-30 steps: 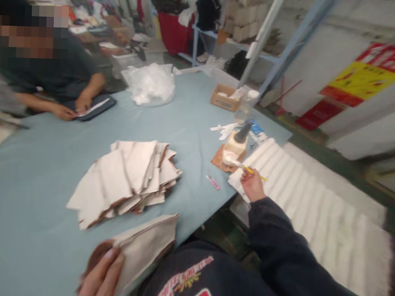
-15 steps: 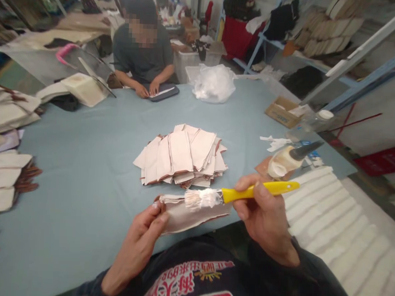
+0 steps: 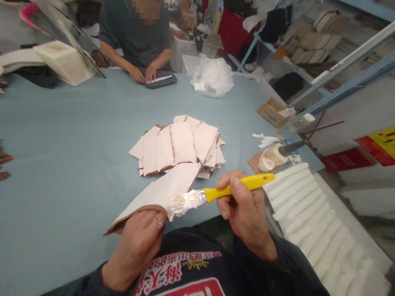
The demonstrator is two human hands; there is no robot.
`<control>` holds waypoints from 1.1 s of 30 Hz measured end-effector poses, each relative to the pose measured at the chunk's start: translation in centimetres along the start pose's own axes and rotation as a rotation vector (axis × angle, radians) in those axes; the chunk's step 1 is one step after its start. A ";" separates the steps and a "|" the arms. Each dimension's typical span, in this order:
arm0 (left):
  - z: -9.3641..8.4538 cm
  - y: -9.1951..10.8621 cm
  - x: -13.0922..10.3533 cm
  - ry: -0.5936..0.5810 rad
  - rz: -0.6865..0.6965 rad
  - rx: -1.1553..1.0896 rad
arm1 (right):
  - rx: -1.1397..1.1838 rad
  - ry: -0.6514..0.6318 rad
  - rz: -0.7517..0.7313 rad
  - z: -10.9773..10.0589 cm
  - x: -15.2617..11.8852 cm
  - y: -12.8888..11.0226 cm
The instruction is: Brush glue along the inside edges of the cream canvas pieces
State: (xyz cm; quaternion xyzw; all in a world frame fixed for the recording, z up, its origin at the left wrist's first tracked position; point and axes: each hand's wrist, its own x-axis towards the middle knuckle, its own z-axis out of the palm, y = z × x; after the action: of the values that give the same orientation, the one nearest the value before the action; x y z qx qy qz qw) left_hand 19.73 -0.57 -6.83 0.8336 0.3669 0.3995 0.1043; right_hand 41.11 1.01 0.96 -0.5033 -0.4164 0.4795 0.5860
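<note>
My left hand (image 3: 142,236) grips the near end of a pale fabric piece (image 3: 160,187) with a brown edge, fingers tucked under its rim. The piece slants up to the right, its far end over the front of a pile of similar pieces (image 3: 181,143). In my right hand (image 3: 243,210) is a brush (image 3: 238,187) with a yellow handle, its bristles thick with a white paste. The bristle tips are at the right edge of the piece, near my left fingers; I cannot tell whether they press on it.
Across the blue-grey table (image 3: 88,131) a co-worker's hands (image 3: 145,73) rest on a dark flat piece. A plastic bag (image 3: 213,77) lies at the back. On the right are a cardboard box (image 3: 273,112), a bottle with a dark nozzle (image 3: 275,157) and rows of white strips (image 3: 311,221).
My left hand has turned the fabric piece, so its pale face is up and it slants toward the pile. The brush has shifted left and slightly down, and its handle tilts more.
</note>
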 end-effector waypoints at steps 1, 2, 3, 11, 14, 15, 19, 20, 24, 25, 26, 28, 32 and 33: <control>-0.1 -0.1 0.0 0.012 0.008 0.020 | -0.006 -0.001 0.003 0.3 0.0 0.1; -0.2 -0.2 0.1 0.020 0.013 0.041 | -0.010 -0.002 0.005 0.5 0.0 0.2; -0.2 -0.3 0.2 0.026 0.015 0.063 | -0.014 -0.001 0.009 0.7 -0.1 0.3; 0.0 -0.4 1.1 0.005 0.060 0.167 | -0.025 -0.121 0.182 0.3 -0.2 0.7; 0.4 -0.1 1.3 0.006 0.052 0.177 | -0.032 -0.034 0.114 -0.3 0.2 0.7; 0.5 0.0 1.3 0.006 0.052 0.186 | -0.037 -0.028 0.103 -0.5 0.3 0.8; 0.9 0.4 1.7 0.008 0.052 0.209 | -0.049 -0.148 0.177 -1.0 0.4 0.9; 1.1 0.4 1.7 0.010 0.053 0.210 | -0.049 -0.152 0.190 -1.2 0.4 0.9; 1.6 0.7 1.9 0.012 0.056 0.214 | -0.046 -0.090 0.185 -1.7 0.5 0.9; 1.8 0.8 1.9 0.008 0.057 0.214 | -0.044 -0.114 0.197 -1.9 0.5 0.9; 1.9 0.9 1.9 0.002 0.059 0.213 | -0.041 -0.153 0.214 -2.0 0.5 1.0; 2.1 1.1 1.9 -0.013 0.056 0.213 | -0.038 -0.207 0.239 -2.3 0.6 1.0; 2.5 1.4 1.8 -0.020 0.038 0.218 | -0.041 -0.115 0.185 -2.9 0.9 1.2; 2.6 1.5 1.9 -0.021 0.038 0.222 | -0.045 -0.120 0.191 -3.1 1.0 1.2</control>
State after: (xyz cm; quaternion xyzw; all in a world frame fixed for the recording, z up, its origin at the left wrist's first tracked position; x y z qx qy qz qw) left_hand 23.25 -0.06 -6.76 0.8510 0.3919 0.3494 0.0078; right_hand 44.12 1.43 -0.69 -0.5239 -0.4115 0.5530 0.5004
